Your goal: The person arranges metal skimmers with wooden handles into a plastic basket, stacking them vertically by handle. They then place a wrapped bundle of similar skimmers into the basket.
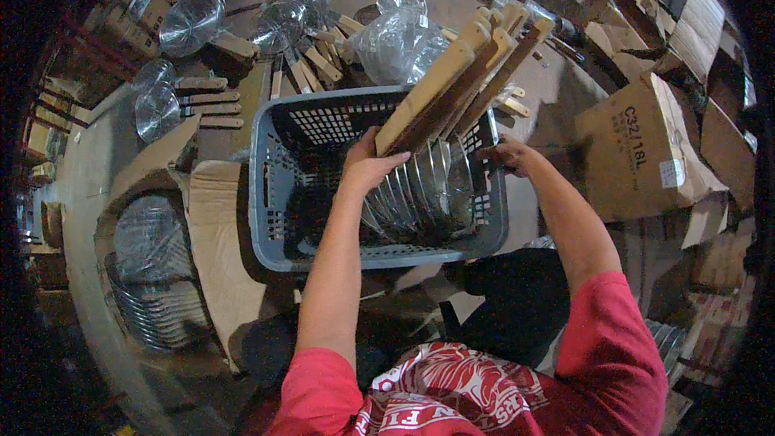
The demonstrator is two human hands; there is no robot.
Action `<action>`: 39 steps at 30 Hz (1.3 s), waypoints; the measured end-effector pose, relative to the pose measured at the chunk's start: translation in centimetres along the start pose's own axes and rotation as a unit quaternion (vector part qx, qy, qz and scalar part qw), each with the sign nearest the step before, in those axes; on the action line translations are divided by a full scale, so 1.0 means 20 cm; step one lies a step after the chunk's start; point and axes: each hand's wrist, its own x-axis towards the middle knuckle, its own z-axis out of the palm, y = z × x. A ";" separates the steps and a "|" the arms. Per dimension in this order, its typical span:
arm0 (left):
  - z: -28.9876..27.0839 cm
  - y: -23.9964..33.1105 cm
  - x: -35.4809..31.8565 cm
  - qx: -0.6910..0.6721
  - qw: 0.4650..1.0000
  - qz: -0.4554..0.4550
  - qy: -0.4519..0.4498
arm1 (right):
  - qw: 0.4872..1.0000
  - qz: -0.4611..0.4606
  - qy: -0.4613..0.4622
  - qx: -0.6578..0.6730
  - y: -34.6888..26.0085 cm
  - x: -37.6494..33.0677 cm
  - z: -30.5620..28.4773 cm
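Left hand [370,168] holds wooden handles [428,95]; dark printing [632,137] marks a brown carton [617,186].

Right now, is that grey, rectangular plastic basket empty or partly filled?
Partly filled: shiny round metal pans with pale wooden handles lean within the basket, toward its right side.

Single wide fisheye view from head height, steeply downward at close range over the grey basket [404,259]

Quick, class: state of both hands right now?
Left hand: closed, holding a wooden handle near its base.
Right hand: curled at the basket rim; grip cannot be told.
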 end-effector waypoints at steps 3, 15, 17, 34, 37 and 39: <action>-0.06 -0.01 -0.12 0.010 0.999 0.035 -0.025 | 0.998 0.004 -0.053 -0.016 -0.03 -0.03 0.02; -0.14 -0.26 -0.08 0.100 0.988 -0.015 0.120 | 0.974 -0.004 -0.039 -0.222 0.00 -0.07 0.16; -0.13 -0.27 0.00 0.090 0.989 0.009 0.117 | 0.979 -0.019 -0.043 -0.196 0.01 -0.06 0.16; 0.04 0.05 -0.06 0.069 0.988 -0.012 0.136 | 0.985 0.009 -0.046 -0.164 -0.06 -0.12 0.20; 0.01 0.04 -0.05 0.073 0.988 -0.029 0.132 | 0.980 0.000 -0.035 -0.194 -0.08 -0.12 0.22; -0.03 0.00 0.00 0.053 0.994 -0.001 0.095 | 0.987 -0.048 -0.042 -0.148 -0.09 -0.15 0.23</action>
